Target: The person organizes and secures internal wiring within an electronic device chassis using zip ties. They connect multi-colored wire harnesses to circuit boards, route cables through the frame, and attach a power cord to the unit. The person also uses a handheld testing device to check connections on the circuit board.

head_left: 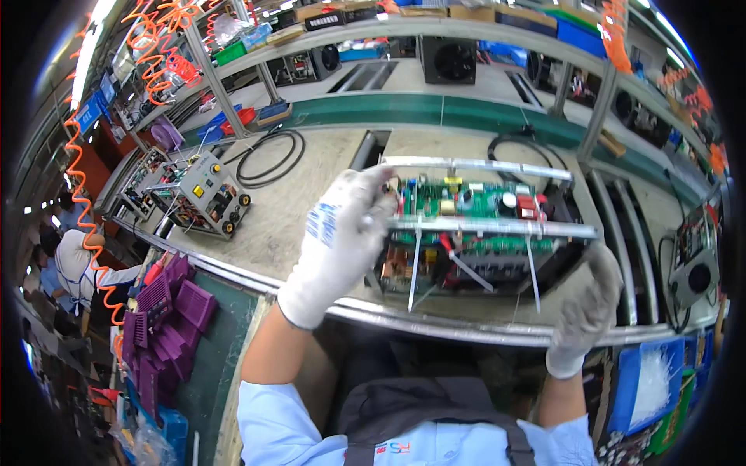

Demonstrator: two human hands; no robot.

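Observation:
An open-frame electronic unit lies before me on the bench. It has a green circuit board, two long metal rails on top, and several white cable ties hanging over its near side. My left hand, in a white glove, is at the unit's left end. Its fingers are bent together there, partly blurred, and what they pinch is hidden. Beside the right end of the near rail is my gloved right hand. Its fingers point upward, somewhat blurred, with nothing seen in them.
Another open unit with a grey panel stands to the left, near a coiled black cable. Purple plastic panels are stacked at lower left. A blue bin is at lower right. A shelf crosses behind; a co-worker is far left.

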